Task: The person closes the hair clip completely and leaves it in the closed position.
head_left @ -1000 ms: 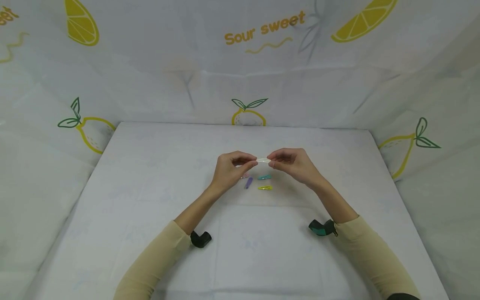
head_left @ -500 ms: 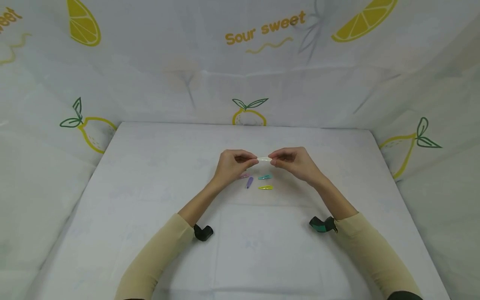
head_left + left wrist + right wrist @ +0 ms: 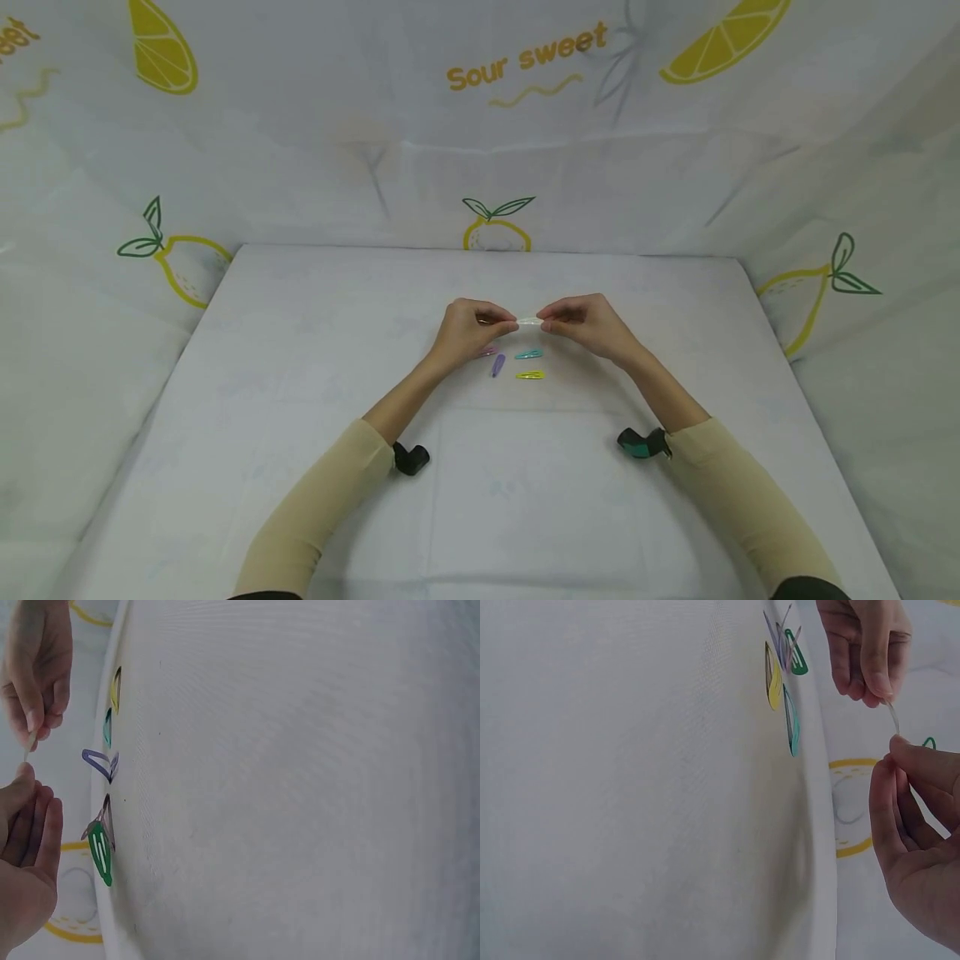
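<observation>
A white snap hair clip is stretched level between my hands, raised over the table. My left hand pinches its left end between thumb and fingertips. On the other end, my right hand has the same kind of pinch. Below them lie a teal hair clip, a yellow one, a purple one and a pink one, partly covered by the left hand. The left wrist view also shows a green hair clip, which the left hand hides from the head view.
The table wears a white cover. Lemon-printed white sheets rise behind it and at both sides. Black wrist-camera mounts stick out inward from both sleeves.
My left hand and forearm have shifted slightly right and forward. The right forearm has edged forward a little. Both hands keep their pinch on the white hair clip; the clips on the table stay put.
</observation>
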A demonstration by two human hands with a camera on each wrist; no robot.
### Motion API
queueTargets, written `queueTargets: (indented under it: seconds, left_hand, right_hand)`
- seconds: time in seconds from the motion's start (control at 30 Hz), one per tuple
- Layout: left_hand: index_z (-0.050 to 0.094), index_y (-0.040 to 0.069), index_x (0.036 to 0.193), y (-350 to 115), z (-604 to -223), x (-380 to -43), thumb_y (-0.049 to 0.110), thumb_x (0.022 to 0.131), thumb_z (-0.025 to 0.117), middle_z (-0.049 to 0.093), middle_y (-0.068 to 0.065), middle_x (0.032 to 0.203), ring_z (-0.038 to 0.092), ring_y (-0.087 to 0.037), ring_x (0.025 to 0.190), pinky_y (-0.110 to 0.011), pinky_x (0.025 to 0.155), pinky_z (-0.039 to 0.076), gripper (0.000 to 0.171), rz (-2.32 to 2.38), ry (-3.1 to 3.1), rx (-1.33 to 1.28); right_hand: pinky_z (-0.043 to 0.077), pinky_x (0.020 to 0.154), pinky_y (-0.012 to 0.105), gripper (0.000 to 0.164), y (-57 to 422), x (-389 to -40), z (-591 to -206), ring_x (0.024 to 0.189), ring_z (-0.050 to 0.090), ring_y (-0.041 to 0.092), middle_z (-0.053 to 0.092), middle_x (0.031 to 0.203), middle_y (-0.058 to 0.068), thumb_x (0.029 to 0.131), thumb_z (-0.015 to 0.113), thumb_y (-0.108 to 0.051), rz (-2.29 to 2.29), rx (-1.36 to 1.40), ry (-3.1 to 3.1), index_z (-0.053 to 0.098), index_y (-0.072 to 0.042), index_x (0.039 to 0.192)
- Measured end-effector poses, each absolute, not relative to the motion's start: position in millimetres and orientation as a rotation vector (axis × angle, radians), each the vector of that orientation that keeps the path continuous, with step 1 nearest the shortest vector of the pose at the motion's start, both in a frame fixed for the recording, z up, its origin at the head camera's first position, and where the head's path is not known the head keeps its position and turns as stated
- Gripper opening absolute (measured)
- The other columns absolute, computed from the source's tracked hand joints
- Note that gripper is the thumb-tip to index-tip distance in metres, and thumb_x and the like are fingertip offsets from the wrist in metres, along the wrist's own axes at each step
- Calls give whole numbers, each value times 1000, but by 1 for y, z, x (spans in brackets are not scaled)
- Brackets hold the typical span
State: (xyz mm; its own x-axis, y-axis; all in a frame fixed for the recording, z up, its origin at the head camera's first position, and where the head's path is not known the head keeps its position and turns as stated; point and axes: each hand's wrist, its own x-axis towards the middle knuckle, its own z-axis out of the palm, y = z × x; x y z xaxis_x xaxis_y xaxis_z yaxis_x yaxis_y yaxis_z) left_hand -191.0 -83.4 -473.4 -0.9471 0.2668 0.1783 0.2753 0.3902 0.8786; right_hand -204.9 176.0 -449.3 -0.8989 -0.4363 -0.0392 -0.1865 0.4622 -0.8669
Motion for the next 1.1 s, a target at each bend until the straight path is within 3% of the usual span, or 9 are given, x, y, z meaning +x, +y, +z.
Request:
queueTargets:
  seconds: [0.5,0.83,1.1]
  left_hand:
    - [87,6,99,-84,-480,-205,18,94,86,86,-9,100,83,-23,95,-29,85,65,12,-1557,-2737,-539]
    - [87,6,98,-84,-484,-210,17,93,86,86,-9,98,82,-22,95,-29,86,64,12,-1499,-2811,-555]
    - [87,8,96,-85,-484,-214,17,94,86,86,-8,98,78,-17,88,-23,79,59,10,-1479,-2870,-538]
  right_hand:
    - [55,84,13,18,176,-218,-459,96,73,9,82,116,17,101,78,-12,-1283,-581,2488,82,-5,117]
    - [54,83,12,15,174,-223,-466,99,76,22,82,114,18,101,76,-6,-1217,-642,2515,83,-2,114]
    - [52,83,16,15,171,-227,-469,95,71,20,83,113,16,100,78,-9,-1155,-640,2535,83,-3,113]
